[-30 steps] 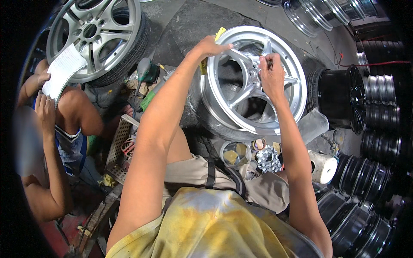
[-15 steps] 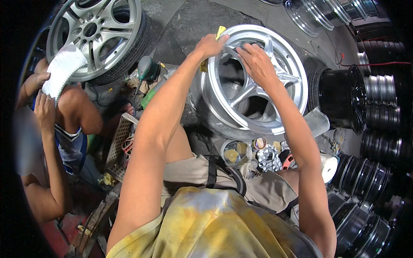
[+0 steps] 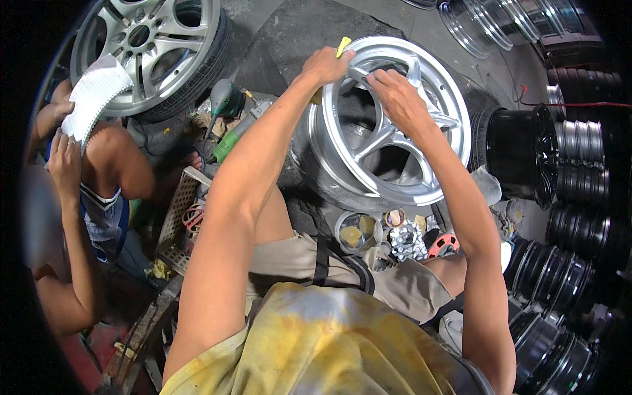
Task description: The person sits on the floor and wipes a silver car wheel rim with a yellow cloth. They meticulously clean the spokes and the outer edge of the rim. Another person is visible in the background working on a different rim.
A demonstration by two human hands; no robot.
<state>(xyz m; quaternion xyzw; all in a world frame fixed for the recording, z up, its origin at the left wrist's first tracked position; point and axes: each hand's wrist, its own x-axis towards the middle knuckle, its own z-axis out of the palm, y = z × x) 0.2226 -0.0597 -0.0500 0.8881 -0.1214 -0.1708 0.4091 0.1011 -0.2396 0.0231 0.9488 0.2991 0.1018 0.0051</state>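
Closest in, below the person's knees, a small round tin [image 3: 359, 232] with yellowish lumps sits on the floor beside a crumpled ball of foil [image 3: 406, 241] and a red ring-shaped part [image 3: 443, 244].

Beyond these a silver wheel rim [image 3: 395, 125] stands tilted on its edge, its spoked face turned up toward the person. Both hands are at its upper left. The left hand [image 3: 326, 66] is at the rim's outer lip, its fingers closed on a small yellow piece [image 3: 343, 46] that pokes up past the knuckles. The right hand [image 3: 398, 99] lies just beside it, further in, palm down on a spoke near the hub, fingers held close together; whether they pinch anything cannot be told. The spokes fan out from the hub, so the rest of the rim's face lies below and right of both hands, nearer the right one. The metal looks matte and pale, with dark gaps between the spokes.

Further left, a green power tool [image 3: 230, 135] lies on the floor.
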